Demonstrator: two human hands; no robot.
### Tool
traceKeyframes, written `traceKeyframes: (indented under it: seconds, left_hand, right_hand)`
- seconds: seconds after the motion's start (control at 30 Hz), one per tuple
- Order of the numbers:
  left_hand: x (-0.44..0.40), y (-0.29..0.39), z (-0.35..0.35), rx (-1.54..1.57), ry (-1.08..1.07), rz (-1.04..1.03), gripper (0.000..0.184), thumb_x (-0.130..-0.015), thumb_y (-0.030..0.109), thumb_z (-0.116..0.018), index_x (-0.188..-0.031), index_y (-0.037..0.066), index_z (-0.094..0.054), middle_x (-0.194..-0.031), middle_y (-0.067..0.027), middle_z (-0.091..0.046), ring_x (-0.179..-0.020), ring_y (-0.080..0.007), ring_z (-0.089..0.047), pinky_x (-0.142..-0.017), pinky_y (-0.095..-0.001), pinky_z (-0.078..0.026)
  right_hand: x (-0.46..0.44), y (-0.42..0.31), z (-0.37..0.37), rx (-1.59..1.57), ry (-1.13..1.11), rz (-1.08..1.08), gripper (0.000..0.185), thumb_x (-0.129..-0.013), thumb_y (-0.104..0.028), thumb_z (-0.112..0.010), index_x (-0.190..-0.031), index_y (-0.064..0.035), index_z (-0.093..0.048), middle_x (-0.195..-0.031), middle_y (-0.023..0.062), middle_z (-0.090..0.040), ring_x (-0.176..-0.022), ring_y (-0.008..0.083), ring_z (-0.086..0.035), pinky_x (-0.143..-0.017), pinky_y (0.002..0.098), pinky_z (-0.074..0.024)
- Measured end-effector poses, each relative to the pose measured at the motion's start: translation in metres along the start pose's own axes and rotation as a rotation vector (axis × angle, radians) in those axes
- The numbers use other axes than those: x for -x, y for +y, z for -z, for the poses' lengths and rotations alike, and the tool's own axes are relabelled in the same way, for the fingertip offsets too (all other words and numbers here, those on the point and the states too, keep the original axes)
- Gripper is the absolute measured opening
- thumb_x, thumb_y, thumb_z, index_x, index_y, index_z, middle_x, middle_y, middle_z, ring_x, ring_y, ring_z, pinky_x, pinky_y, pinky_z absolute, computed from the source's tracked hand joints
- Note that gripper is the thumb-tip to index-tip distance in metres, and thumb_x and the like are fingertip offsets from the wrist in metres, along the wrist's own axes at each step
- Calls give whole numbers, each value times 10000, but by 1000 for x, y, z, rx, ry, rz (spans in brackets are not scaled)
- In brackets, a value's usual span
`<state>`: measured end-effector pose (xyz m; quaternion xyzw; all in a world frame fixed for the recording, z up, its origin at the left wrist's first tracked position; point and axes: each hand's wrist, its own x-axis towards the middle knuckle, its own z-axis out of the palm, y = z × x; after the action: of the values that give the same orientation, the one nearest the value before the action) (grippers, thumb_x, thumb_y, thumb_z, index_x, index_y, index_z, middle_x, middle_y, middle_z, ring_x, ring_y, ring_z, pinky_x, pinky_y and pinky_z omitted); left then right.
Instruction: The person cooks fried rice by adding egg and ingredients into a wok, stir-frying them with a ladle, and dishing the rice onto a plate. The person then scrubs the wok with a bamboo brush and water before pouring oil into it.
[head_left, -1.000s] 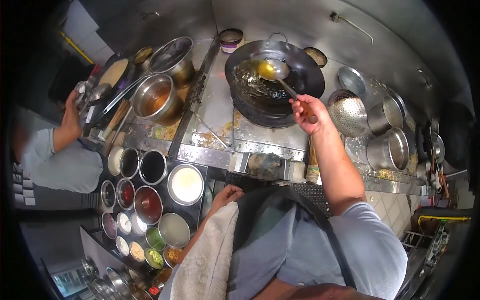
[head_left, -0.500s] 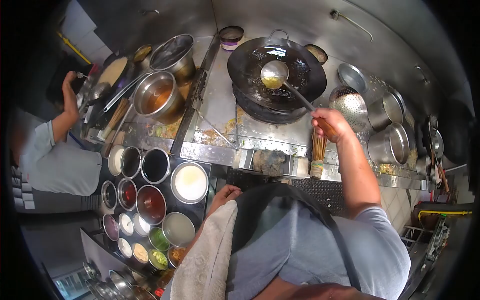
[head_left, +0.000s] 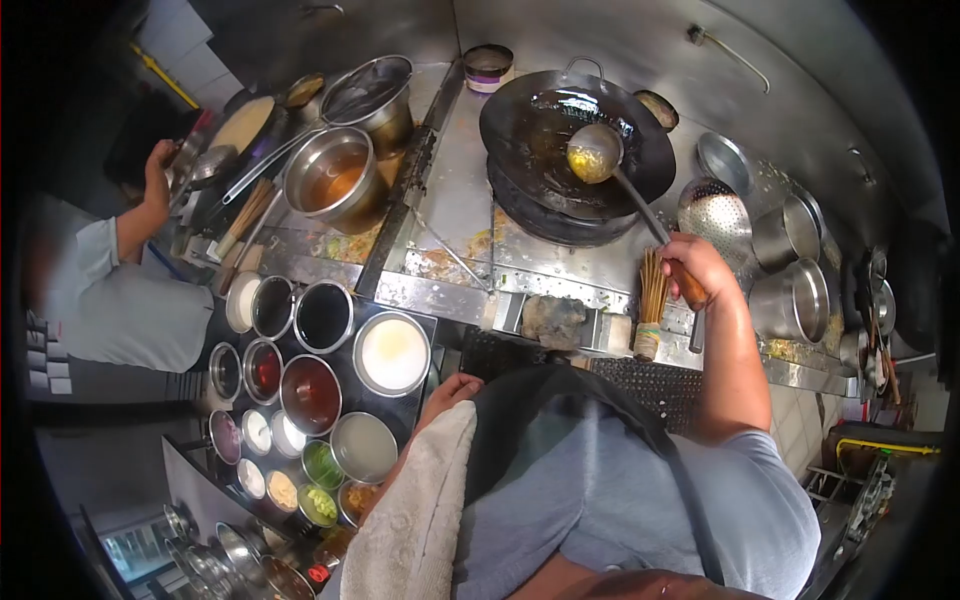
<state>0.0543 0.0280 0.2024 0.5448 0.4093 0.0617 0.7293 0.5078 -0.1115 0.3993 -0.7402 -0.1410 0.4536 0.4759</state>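
Observation:
My right hand [head_left: 695, 270] grips the wooden handle of a long metal ladle [head_left: 640, 205]. The ladle's bowl is over the dark wok [head_left: 520, 125] and holds small yellow bits [head_left: 585, 164]. A shiny, oily film coats the wok, which sits on a burner ring [head_left: 545, 225]. Just left of that hand stands a bamboo wok brush [head_left: 651, 300], with a perforated strainer [head_left: 715, 220] beyond it. My left hand [head_left: 455, 392] hangs by the dark apron, its fingers curled loosely together with nothing visible in them. A towel partly hides that arm.
Steel pots [head_left: 790, 300] stand at the right. Bowls of sauces and seasonings, including a white one [head_left: 393, 354], fill the left counter. A pot of amber liquid [head_left: 335, 185] sits behind them. A co-worker's arm [head_left: 150, 215] reaches over another pan at far left.
The view has shifted slightly. Within the wok, the ladle bowl has moved right and tilted, showing the yellow bits more clearly. My right hand has drawn a little nearer my body.

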Motion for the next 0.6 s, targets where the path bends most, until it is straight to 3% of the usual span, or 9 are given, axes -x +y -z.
traceKeyframes:
  seconds: [0.1, 0.23, 0.37, 0.47, 0.6]
  left_hand:
    - [3, 6, -3, -15, -10, -36, 208, -1027, 228, -646, -1133, 53, -680, -991, 5, -669, -939, -84, -586, -857, -247, -460]
    - [2, 16, -4, -4, -41, -65, 217, -1028, 209, -640, -1154, 33, -660, -1031, -27, -687, -985, -102, -618, -896, -255, -476]
    - [6, 24, -1, 48, -93, 16, 240, -1052, 223, -596, -1189, 29, -633, -1117, -39, -680, -1076, -107, -624, -967, -251, -470]
    - [4, 17, 2, 13, -86, -20, 238, -1051, 223, -597, -1187, 32, -634, -1116, -41, -682, -1063, -106, -627, -965, -254, -472]
    - [5, 14, 6, 73, -78, -34, 202, -1038, 187, -627, -1150, 20, -644, -1060, -45, -703, -1018, -104, -640, -919, -249, -489]
  right_hand:
    - [-9, 8, -3, -383, -109, 7, 107, -914, -148, -626, -939, -56, -576, -695, 65, -591, -436, 174, -513, -423, 340, -448]
    - [-20, 20, -36, -249, -85, 84, 114, -922, -154, -623, -961, -63, -566, -686, 53, -589, -447, 162, -498, -437, 337, -452]
    - [-26, 34, -26, -557, -151, 100, 152, -911, -121, -630, -1027, -33, -586, -733, 55, -610, -483, 175, -550, -465, 331, -467]
    - [-26, 35, -21, -89, -16, 114, 268, -905, -152, -617, -1124, 3, -616, -761, 61, -614, -561, 180, -600, -515, 358, -502]
    - [-51, 62, -13, 427, 273, 261, 474, -892, -164, -584, -1324, 32, -574, -888, 149, -703, -699, 286, -695, -654, 422, -565]
